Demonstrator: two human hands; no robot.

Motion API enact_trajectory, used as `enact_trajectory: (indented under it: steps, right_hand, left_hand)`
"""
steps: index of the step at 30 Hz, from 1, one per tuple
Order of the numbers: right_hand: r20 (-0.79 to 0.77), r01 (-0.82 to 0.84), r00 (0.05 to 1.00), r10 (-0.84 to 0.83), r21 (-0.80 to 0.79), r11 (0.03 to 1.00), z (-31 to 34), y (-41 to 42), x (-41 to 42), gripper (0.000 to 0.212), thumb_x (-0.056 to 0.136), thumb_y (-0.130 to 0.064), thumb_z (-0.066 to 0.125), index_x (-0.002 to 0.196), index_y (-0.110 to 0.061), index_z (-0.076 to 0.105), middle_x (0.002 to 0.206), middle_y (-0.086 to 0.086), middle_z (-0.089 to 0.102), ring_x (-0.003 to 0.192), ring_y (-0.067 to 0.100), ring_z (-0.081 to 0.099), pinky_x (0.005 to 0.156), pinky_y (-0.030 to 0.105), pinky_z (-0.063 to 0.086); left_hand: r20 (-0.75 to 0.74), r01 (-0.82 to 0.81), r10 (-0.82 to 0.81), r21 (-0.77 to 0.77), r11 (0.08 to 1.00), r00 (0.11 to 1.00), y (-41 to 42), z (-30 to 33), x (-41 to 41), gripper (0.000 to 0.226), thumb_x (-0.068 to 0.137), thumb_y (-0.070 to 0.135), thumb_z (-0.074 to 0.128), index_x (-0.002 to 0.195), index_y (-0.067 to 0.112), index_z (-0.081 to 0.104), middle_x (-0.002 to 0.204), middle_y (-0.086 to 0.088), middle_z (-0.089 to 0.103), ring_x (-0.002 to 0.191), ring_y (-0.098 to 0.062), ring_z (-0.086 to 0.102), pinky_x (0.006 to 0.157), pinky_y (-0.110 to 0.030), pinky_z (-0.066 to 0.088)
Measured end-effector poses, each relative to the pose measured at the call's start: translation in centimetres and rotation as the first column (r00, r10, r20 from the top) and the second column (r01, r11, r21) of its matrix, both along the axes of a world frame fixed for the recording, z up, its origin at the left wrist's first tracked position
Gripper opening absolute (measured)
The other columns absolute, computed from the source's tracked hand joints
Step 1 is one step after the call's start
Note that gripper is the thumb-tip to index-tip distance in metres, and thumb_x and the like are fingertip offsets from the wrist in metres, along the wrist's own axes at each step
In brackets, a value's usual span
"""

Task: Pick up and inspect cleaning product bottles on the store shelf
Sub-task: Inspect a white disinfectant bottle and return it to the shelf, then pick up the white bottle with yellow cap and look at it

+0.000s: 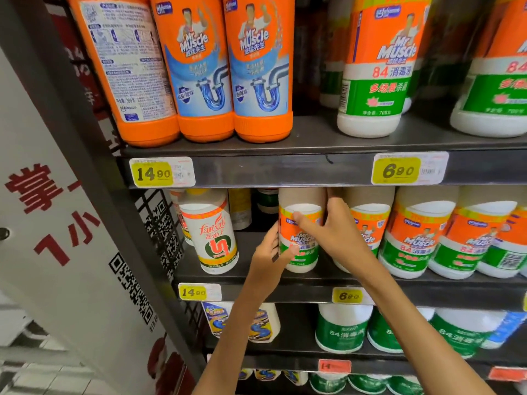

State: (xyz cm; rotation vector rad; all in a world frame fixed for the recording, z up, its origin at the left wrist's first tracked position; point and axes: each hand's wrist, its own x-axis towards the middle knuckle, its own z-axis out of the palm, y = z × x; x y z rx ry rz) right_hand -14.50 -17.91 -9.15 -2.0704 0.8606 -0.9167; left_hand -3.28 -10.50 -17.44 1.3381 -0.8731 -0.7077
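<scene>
A white Mr Muscle 84 disinfectant bottle (pixel 299 223) with an orange and green label stands on the middle shelf (pixel 256 277), at the left end of a row of like bottles. My left hand (pixel 271 252) grips its lower left side, thumb across the front of the label. My right hand (pixel 330 232) wraps round its right side from the front, thumb lying over the orange part of the label and fingers reaching behind. The bottle's top is hidden by the shelf above.
A white Farcent bottle (pixel 211 232) stands just left of the held one. Several more 84 bottles (pixel 410 240) fill the shelf to the right. Orange drain cleaner bottles (pixel 259 69) stand on the shelf above. Green-labelled bottles (pixel 342 329) sit below. A pillar (pixel 65 223) bounds the left.
</scene>
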Motion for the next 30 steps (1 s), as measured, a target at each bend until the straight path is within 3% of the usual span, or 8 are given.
enact_trajectory:
  steps: [6, 9, 13, 15, 17, 20, 23, 30]
  right_hand:
    - [-0.045, 0.043, 0.998, -0.045, -0.03, 0.999, 0.2, 0.3, 0.1, 0.033, 0.088, -0.033, 0.064, 0.077, -0.015, 0.038, 0.089, 0.007, 0.046, 0.085, 0.016, 0.049, 0.069, 0.026, 0.039]
    - [-0.05, 0.079, 0.995, -0.082, -0.053, 0.995, 0.2, 0.9, 0.1, 0.033, 0.088, -0.033, 0.063, 0.089, -0.011, 0.038, 0.093, 0.006, 0.043, 0.085, 0.014, 0.045, 0.066, 0.016, 0.036]
    - [0.261, 0.204, 0.955, -0.139, -0.239, 0.949, 0.0, 3.6, -0.5, 0.031, 0.087, -0.019, 0.068, 0.096, -0.004, 0.042, 0.096, 0.011, 0.043, 0.088, 0.019, 0.044, 0.074, 0.018, 0.037]
    - [0.367, 0.229, 0.924, -0.111, -0.295, 0.928, -0.4, 4.9, -0.6, 0.036, 0.085, -0.009, 0.068, 0.114, 0.002, 0.048, 0.11, 0.015, 0.047, 0.103, 0.019, 0.046, 0.089, 0.025, 0.04]
    - [0.422, 0.195, 0.905, -0.043, -0.325, 0.925, -0.7, 6.1, -0.2, 0.041, 0.084, -0.003, 0.066, 0.122, 0.001, 0.049, 0.12, 0.015, 0.049, 0.112, 0.017, 0.045, 0.097, 0.025, 0.04]
    - [0.395, 0.059, 0.914, 0.094, -0.357, 0.932, -0.7, 7.2, 1.4, 0.04, 0.084, -0.003, 0.064, 0.122, -0.002, 0.053, 0.12, 0.011, 0.052, 0.112, 0.014, 0.047, 0.098, 0.024, 0.04]
    - [0.309, -0.164, 0.919, 0.245, -0.265, 0.95, -0.7, 7.6, 3.9, 0.045, 0.085, -0.008, 0.068, 0.126, -0.003, 0.05, 0.119, 0.01, 0.052, 0.105, -0.002, 0.046, 0.092, 0.01, 0.038]
    - [0.221, -0.376, 0.92, 0.324, 0.264, 0.888, -0.3, 7.2, 8.0, 0.054, 0.08, -0.032, 0.074, 0.121, -0.015, 0.044, 0.125, 0.005, 0.054, 0.102, 0.002, 0.053, 0.077, 0.01, 0.043]
  left_hand:
    - [0.057, -0.028, 0.025, 0.051, 0.998, 0.998, -0.6, 0.4, -1.0, 0.053, 0.094, 0.001, 0.05, 0.144, 0.007, 0.031, 0.135, -0.016, 0.052, 0.121, -0.023, 0.053, 0.105, -0.039, 0.043]
    - [0.201, -0.144, 0.13, 0.057, 0.988, 0.971, 0.4, 1.0, -1.9, 0.052, 0.095, 0.007, 0.052, 0.144, 0.005, 0.033, 0.139, -0.014, 0.049, 0.126, -0.019, 0.049, 0.107, -0.033, 0.04]
    - [0.319, -0.572, 0.63, -0.264, 0.777, 0.708, 4.3, 1.8, -2.5, 0.029, 0.093, 0.014, 0.048, 0.118, 0.021, 0.061, 0.117, 0.014, 0.062, 0.108, -0.003, 0.058, 0.087, -0.007, 0.042]
    - [0.191, -0.745, 0.823, -0.353, 0.566, 0.535, 6.2, 2.2, -1.4, 0.033, 0.088, 0.014, 0.053, 0.12, 0.024, 0.056, 0.114, 0.021, 0.055, 0.109, -0.003, 0.052, 0.086, -0.01, 0.041]
    - [0.229, -0.817, 0.87, -0.304, 0.49, 0.436, 7.5, 2.2, 0.4, 0.055, 0.084, 0.013, 0.066, 0.133, 0.019, 0.042, 0.127, 0.008, 0.046, 0.12, -0.009, 0.043, 0.092, -0.015, 0.038]
    - [0.304, -0.757, 0.737, -0.074, 0.65, 0.604, 7.6, 1.8, 2.9, 0.093, 0.074, 0.019, 0.079, 0.146, 0.013, 0.021, 0.146, -0.009, 0.033, 0.134, -0.019, 0.033, 0.109, -0.032, 0.034]
    - [0.263, -0.681, 0.653, 0.02, 0.732, 0.71, 6.8, 1.3, 3.9, 0.099, 0.07, 0.02, 0.083, 0.146, 0.011, 0.021, 0.141, -0.013, 0.041, 0.128, -0.026, 0.044, 0.103, -0.048, 0.043]
    - [0.196, -0.703, 0.693, -0.028, 0.711, 0.694, 7.8, 0.3, 2.0, 0.072, 0.066, 0.024, 0.084, 0.129, 0.023, 0.05, 0.112, 0.001, 0.066, 0.098, -0.013, 0.064, 0.078, -0.032, 0.056]
